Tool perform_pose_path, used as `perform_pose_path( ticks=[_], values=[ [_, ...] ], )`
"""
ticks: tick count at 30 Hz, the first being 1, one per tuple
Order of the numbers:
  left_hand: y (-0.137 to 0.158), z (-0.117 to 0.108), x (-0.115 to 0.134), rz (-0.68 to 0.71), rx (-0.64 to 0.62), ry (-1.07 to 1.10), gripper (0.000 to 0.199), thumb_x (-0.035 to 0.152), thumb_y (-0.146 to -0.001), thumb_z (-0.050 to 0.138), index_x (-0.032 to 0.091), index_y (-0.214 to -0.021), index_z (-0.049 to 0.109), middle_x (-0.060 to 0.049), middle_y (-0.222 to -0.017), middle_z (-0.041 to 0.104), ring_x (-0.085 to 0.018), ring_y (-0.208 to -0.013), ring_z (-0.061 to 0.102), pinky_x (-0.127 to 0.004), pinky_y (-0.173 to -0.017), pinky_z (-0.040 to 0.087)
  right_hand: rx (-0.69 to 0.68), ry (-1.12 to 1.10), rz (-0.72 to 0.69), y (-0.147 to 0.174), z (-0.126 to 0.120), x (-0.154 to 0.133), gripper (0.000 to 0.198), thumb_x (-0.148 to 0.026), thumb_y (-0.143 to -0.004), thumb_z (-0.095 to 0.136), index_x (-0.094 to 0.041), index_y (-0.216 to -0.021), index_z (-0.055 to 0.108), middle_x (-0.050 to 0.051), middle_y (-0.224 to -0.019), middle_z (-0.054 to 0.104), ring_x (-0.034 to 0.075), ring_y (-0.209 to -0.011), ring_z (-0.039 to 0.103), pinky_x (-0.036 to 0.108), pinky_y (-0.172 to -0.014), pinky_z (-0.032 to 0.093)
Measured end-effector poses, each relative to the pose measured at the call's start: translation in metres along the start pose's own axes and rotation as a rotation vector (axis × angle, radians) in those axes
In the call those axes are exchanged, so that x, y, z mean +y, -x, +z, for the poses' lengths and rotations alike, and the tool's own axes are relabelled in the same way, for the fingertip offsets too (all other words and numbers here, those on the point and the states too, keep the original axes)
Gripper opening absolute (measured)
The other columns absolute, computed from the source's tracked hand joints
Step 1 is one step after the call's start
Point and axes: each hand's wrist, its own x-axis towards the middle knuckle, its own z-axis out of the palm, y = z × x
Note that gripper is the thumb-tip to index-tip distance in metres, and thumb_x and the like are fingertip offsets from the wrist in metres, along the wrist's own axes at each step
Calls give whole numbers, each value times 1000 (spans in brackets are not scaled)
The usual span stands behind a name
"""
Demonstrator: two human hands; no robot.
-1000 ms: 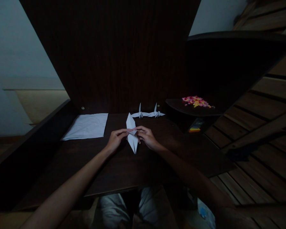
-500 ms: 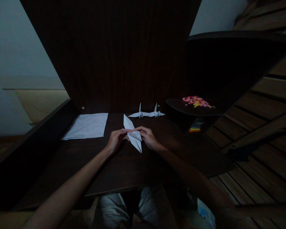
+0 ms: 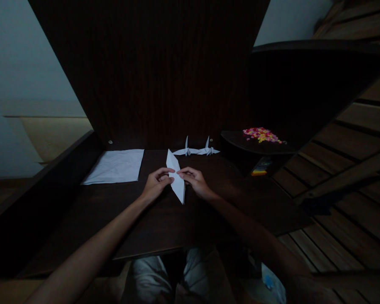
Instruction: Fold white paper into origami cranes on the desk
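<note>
Here, left fingers (image 3: 163, 171) and right fingers (image 3: 188, 170) hold folded white paper (image 3: 177, 185).

Dim room, apparently home: dark wooden desk (image 3: 139, 236), rounded side shelf (image 3: 236, 141), slatted wood (image 3: 362, 162), pale wall (image 3: 21, 55).

The folded piece (image 3: 178, 186) is smooth, matt paper.

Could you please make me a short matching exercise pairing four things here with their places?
Things:
1. folded paper
2. white sheets
3. two paper cranes
4. small colourful pieces

Places:
A. on the low curved shelf
B. between the left hand and right hand
C. flat on the desk, at the left
D. along the foot of the back panel

Pairs: 1-B, 2-C, 3-D, 4-A
</note>
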Motion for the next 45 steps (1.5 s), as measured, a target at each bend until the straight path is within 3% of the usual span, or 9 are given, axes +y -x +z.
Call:
perform_pose_path(
  ticks=[7,12,21,34,45],
  values=[
    [-1,2,2,56,39,-33,34,31,-63,77,15,-91,64,-2,-81,66,-13,-69,61,-27,-69,49,33,51,-117,-3,-3,7,30,-38,-69,72,-20,-89,60,-1,-71,57,11,-55,54,21,-43,45],
    [-1,2,2,50,-11,-8,40,31,-62,79,15,-95,63,-1,-76,64,-14,-69,61,-26,-67,50,53,76,-180,-5,-2,10,29,-38,-73,70,-21,-92,56,-2,-71,56,11,-57,54,21,-45,46],
    [-1,1,0,82,41,-4,41,32,-63,79,14,-96,63,-2,-76,65,-13,-68,62,-26,-67,50,24,58,-149,-2,1,4,40,-36,-73,70,-23,-104,48,-5,-68,56,10,-53,55,22,-48,47],
    [0,3,1,97,8,-7,39,30,-63,78,14,-95,62,-1,-73,62,-11,-63,58,-23,-60,47,52,114,-180,0,2,4,39,-42,-70,71,-22,-93,46,-7,-63,51,7,-48,49,20,-44,41],
    [-4,-1,-1,120,123,25,39,27,-61,79,15,-93,60,0,-73,62,-11,-67,60,-24,-66,49,20,78,-116,-1,2,5,38,-41,-71,71,-21,-93,47,-5,-63,60,10,-52,57,24,-51,46]
  ],
)
